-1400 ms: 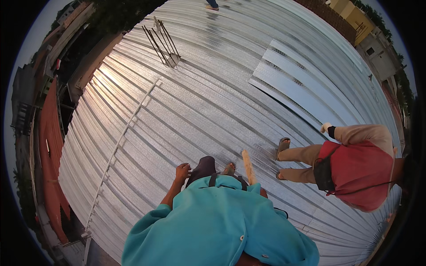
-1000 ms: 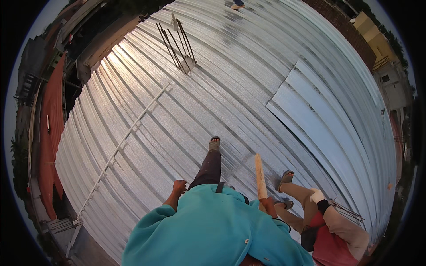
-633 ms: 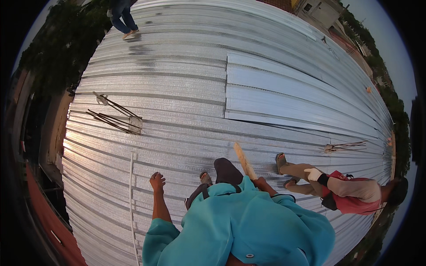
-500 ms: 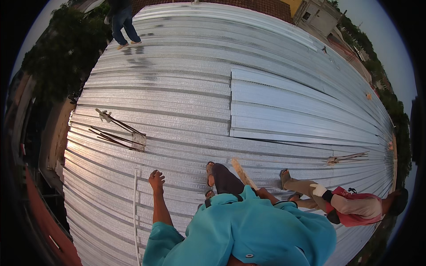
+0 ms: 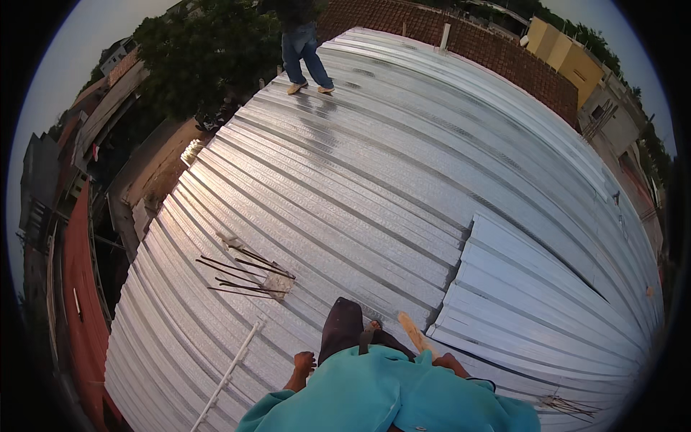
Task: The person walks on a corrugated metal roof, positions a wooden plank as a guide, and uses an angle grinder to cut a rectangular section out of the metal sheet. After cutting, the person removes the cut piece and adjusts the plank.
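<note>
Wooden strip in my right grip, free end toward the paler sheet

I am carrying the strip at the lower centre of the frame, its far end pointing up and slightly left. In the picture it is lying just left of the corner of the paler ribbed sheet, so a careless swing could catch that raised-looking edge. Being held near one end only, the strip could also twist if it knocks something. My foot is resting on the ribbed metal roof, whose ridges and sheen could cause a slip. Bare rods are jutting out left of centre and could snag clothing.

My right arm is staying close to my side, its fingers wrapping round the wood. My left grip is hanging beside my thigh, seemingly curled and holding nothing; I cannot tell whether its fingers are pressing together.
</note>
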A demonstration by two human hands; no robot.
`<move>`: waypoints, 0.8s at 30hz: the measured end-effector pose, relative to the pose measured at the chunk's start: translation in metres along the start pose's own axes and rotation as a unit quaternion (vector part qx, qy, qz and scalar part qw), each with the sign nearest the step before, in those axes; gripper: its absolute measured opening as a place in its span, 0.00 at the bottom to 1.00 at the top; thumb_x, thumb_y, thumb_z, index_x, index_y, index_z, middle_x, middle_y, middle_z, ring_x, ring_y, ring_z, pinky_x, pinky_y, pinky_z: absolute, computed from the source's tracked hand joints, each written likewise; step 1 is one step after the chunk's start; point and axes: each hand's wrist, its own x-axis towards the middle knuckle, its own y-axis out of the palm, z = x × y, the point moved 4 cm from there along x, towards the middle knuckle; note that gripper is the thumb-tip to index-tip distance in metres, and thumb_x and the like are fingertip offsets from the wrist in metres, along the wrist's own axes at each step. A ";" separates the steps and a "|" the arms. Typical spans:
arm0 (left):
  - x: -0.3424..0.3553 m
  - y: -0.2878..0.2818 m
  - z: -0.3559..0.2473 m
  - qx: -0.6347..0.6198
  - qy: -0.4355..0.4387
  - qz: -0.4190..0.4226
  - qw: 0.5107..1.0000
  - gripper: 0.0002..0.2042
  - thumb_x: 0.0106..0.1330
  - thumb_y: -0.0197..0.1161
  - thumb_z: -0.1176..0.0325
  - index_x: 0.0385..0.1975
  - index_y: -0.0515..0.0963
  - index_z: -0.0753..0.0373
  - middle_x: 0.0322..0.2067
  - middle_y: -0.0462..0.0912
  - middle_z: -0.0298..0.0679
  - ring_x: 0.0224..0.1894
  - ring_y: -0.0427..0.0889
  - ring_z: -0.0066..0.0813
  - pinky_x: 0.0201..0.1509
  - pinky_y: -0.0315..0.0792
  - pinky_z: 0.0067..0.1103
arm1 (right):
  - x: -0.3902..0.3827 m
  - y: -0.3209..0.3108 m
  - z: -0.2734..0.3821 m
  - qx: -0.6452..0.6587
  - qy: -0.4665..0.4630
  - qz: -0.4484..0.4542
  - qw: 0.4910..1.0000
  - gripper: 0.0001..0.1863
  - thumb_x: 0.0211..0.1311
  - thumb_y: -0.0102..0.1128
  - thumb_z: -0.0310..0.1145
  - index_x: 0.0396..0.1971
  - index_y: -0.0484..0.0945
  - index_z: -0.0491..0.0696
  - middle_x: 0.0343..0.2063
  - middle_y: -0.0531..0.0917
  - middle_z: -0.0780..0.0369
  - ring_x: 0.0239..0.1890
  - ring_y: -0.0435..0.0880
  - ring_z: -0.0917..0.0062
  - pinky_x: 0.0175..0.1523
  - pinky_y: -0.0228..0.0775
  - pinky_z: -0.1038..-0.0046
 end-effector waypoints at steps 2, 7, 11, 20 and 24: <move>0.010 -0.001 -0.110 -0.106 -0.076 -0.064 0.989 0.12 0.64 0.60 0.63 0.35 0.85 0.64 0.27 0.86 0.44 0.25 0.85 0.35 0.23 0.77 0.30 | 0.028 -0.033 0.040 0.018 0.027 -0.049 0.998 0.31 0.53 0.70 0.53 0.37 0.84 0.35 0.37 0.87 0.42 0.42 0.87 0.51 0.46 0.76 0.51; 0.121 -0.044 -0.289 -0.050 0.017 -0.076 0.996 0.19 0.58 0.60 0.60 0.42 0.88 0.65 0.42 0.88 0.53 0.48 0.87 0.51 0.55 0.80 0.35 | 0.084 -0.093 0.182 0.030 0.034 -0.115 0.992 0.31 0.52 0.70 0.53 0.37 0.83 0.34 0.37 0.87 0.41 0.42 0.87 0.51 0.46 0.76 0.51; 0.224 -0.092 -0.449 -0.008 0.140 -0.076 0.987 0.20 0.59 0.62 0.59 0.45 0.87 0.64 0.45 0.87 0.55 0.51 0.85 0.54 0.59 0.77 0.37 | 0.106 -0.122 0.274 0.071 0.051 -0.157 0.984 0.31 0.52 0.71 0.53 0.36 0.83 0.34 0.37 0.87 0.41 0.43 0.88 0.50 0.46 0.76 0.51; 0.339 -0.127 -0.798 -0.111 0.210 -0.011 0.971 0.22 0.67 0.62 0.62 0.59 0.76 0.66 0.39 0.86 0.44 0.32 0.85 0.29 0.29 0.75 0.23 | 0.139 -0.184 0.387 0.236 0.062 -0.180 0.953 0.39 0.51 0.72 0.57 0.43 0.81 0.30 0.38 0.86 0.39 0.47 0.87 0.46 0.45 0.78 0.51; 0.393 -0.105 -0.813 -0.085 0.117 0.021 0.989 0.23 0.69 0.59 0.64 0.62 0.72 0.66 0.37 0.83 0.43 0.30 0.83 0.30 0.26 0.74 0.23 | 0.205 -0.195 0.378 0.143 0.141 -0.115 0.973 0.33 0.57 0.65 0.57 0.40 0.82 0.35 0.42 0.85 0.40 0.48 0.86 0.48 0.49 0.79 0.51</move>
